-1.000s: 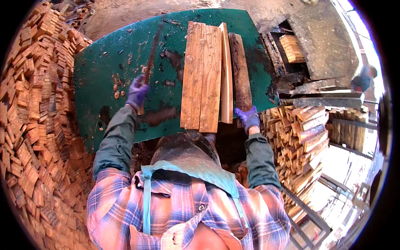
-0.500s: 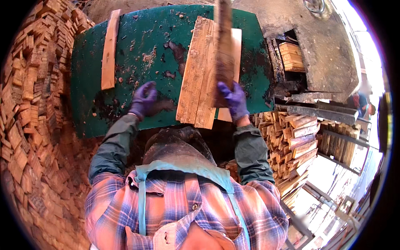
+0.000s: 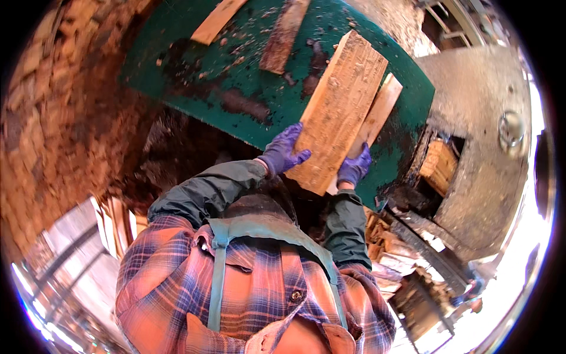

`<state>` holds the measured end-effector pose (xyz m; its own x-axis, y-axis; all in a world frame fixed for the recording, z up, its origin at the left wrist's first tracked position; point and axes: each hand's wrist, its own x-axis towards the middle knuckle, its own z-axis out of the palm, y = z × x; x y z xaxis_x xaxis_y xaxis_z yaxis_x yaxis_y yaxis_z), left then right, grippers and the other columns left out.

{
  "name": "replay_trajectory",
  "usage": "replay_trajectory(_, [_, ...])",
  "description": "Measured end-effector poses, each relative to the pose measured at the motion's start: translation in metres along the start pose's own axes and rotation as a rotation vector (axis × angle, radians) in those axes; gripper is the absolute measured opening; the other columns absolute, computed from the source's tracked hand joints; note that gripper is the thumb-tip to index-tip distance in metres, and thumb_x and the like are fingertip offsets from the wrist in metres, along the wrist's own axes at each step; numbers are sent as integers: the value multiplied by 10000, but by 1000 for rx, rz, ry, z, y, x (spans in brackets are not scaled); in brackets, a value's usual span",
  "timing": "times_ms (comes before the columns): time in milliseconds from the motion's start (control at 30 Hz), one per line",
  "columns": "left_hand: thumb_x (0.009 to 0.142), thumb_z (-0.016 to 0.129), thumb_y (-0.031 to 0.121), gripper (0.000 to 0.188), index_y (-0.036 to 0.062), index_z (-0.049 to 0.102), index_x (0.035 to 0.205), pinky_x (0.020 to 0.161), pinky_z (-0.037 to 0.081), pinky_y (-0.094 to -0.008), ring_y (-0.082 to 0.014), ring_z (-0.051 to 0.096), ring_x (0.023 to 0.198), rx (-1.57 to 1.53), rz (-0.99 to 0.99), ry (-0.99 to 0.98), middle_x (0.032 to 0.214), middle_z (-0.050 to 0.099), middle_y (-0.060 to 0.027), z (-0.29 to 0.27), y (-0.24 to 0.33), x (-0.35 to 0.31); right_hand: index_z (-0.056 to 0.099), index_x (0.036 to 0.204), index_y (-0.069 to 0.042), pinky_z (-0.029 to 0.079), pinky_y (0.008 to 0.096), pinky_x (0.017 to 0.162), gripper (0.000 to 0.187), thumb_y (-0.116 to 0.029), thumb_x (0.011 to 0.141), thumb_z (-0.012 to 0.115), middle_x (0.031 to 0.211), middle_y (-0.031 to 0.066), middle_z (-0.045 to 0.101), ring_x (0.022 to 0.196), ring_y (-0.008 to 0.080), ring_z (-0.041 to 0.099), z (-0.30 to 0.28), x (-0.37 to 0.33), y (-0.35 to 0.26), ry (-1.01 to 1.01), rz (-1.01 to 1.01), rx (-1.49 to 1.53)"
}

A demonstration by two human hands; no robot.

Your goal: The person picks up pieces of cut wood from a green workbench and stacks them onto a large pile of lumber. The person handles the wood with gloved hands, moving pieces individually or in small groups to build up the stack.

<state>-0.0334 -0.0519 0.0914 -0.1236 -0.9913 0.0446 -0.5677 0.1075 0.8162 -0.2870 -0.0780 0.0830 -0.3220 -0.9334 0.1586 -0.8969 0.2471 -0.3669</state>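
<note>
A pair or more of rough wooden boards (image 3: 342, 112), pressed side by side, slants across the green table near its right part. My left hand (image 3: 284, 152), in a purple glove, grips their left edge near the close end, thumb over the top. On the opposite edge my right hand (image 3: 355, 167), gloved alike, closes around the near end; part of its fingers is hidden. A narrower pale board (image 3: 382, 106) lies just right of them, partly covered. Farther left rest a dark, bark-stained board (image 3: 285, 36) and a light plank (image 3: 218, 21).
The green tabletop (image 3: 247, 76) carries dark patches and wood crumbs. Blurred wood piles (image 3: 53, 135) rise at the left. To the right stands a worn slab (image 3: 483, 147) with an opening holding a wood block (image 3: 439, 166). More cut wood (image 3: 389, 248) is stacked below it.
The dark board left my right hand and now lies left of the other boards. My left hand came from open space to their edge. The whole view has turned.
</note>
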Motion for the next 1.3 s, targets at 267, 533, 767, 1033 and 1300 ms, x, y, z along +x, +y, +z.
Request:
replay_trajectory(267, [827,699,556,943,80,273,1520,1081,384,-381,-348,515,1258,-498,-373,-277,1350,527,-223,-13,8,-44,358,1484,-19,399,397,1069,703,-10,801,527,1449,135,469,1269,249,501,-39,15,7,-512,312,1266])
replay_trajectory(533, [718,826,484,1000,16,347,1460,1084,382,-414,-331,468,1280,-696,-531,-271,1388,482,-217,-24,6,-38,487,1386,-62,452,408,1025,580,-395,929,612,1311,94,586,1209,252,555,-65,-3,-39,-699,730,1326])
replay_trajectory(767, [827,783,302,872,-8,302,1486,991,437,-328,-169,547,1135,-878,-578,-503,1274,596,-135,-150,68,-4,435,1415,-58,454,450,1016,673,-445,897,621,1311,129,575,1190,298,559,-94,-15,-93,-810,713,1606])
replay_trajectory(1033, [842,682,294,632,-39,445,1325,906,479,-398,-305,628,1053,-30,-491,-563,1160,649,-212,-156,87,18,446,1398,-54,461,462,1006,689,-501,894,596,1356,128,537,1178,316,555,-77,-17,-119,-848,684,1875])
replay_trajectory(1300, [854,590,353,525,-40,483,1185,607,493,-514,-435,637,689,421,-394,-287,720,632,-247,-229,177,-24,498,1348,-46,471,407,979,626,-479,898,541,1263,124,565,1156,265,550,-111,-45,-183,-1016,456,2165])
